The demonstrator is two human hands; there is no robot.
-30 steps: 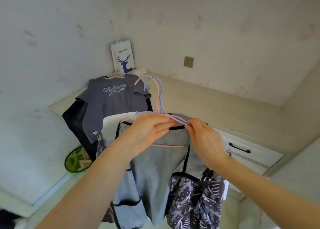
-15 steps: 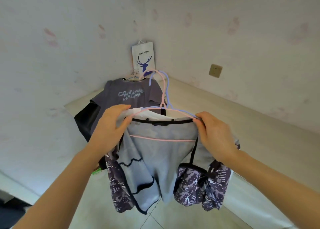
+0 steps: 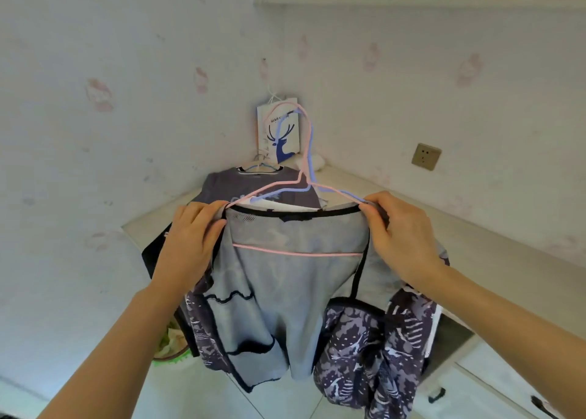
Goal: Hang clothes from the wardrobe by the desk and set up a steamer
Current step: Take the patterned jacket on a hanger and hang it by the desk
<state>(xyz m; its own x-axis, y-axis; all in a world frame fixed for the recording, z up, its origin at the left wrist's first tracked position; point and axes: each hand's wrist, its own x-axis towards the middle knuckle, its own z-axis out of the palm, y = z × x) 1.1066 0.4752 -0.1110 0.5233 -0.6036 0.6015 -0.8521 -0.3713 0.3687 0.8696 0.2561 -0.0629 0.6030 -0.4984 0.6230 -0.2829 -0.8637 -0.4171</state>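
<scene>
The left hand (image 3: 190,241) and the right hand (image 3: 402,237) each pinch 1 shoulder of the grey top (image 3: 295,285), fingers curled on the cloth. The top hangs on a pink hanger (image 3: 298,254), held up in front of the desk (image 3: 475,231) corner.

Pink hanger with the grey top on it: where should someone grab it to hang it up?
Probably by the bare neck just under the hook of the pink hanger, reaching from above: the grey top covers both shoulders, where the left hand and right hand pinch the hanger, and the hook must stay free.
</scene>
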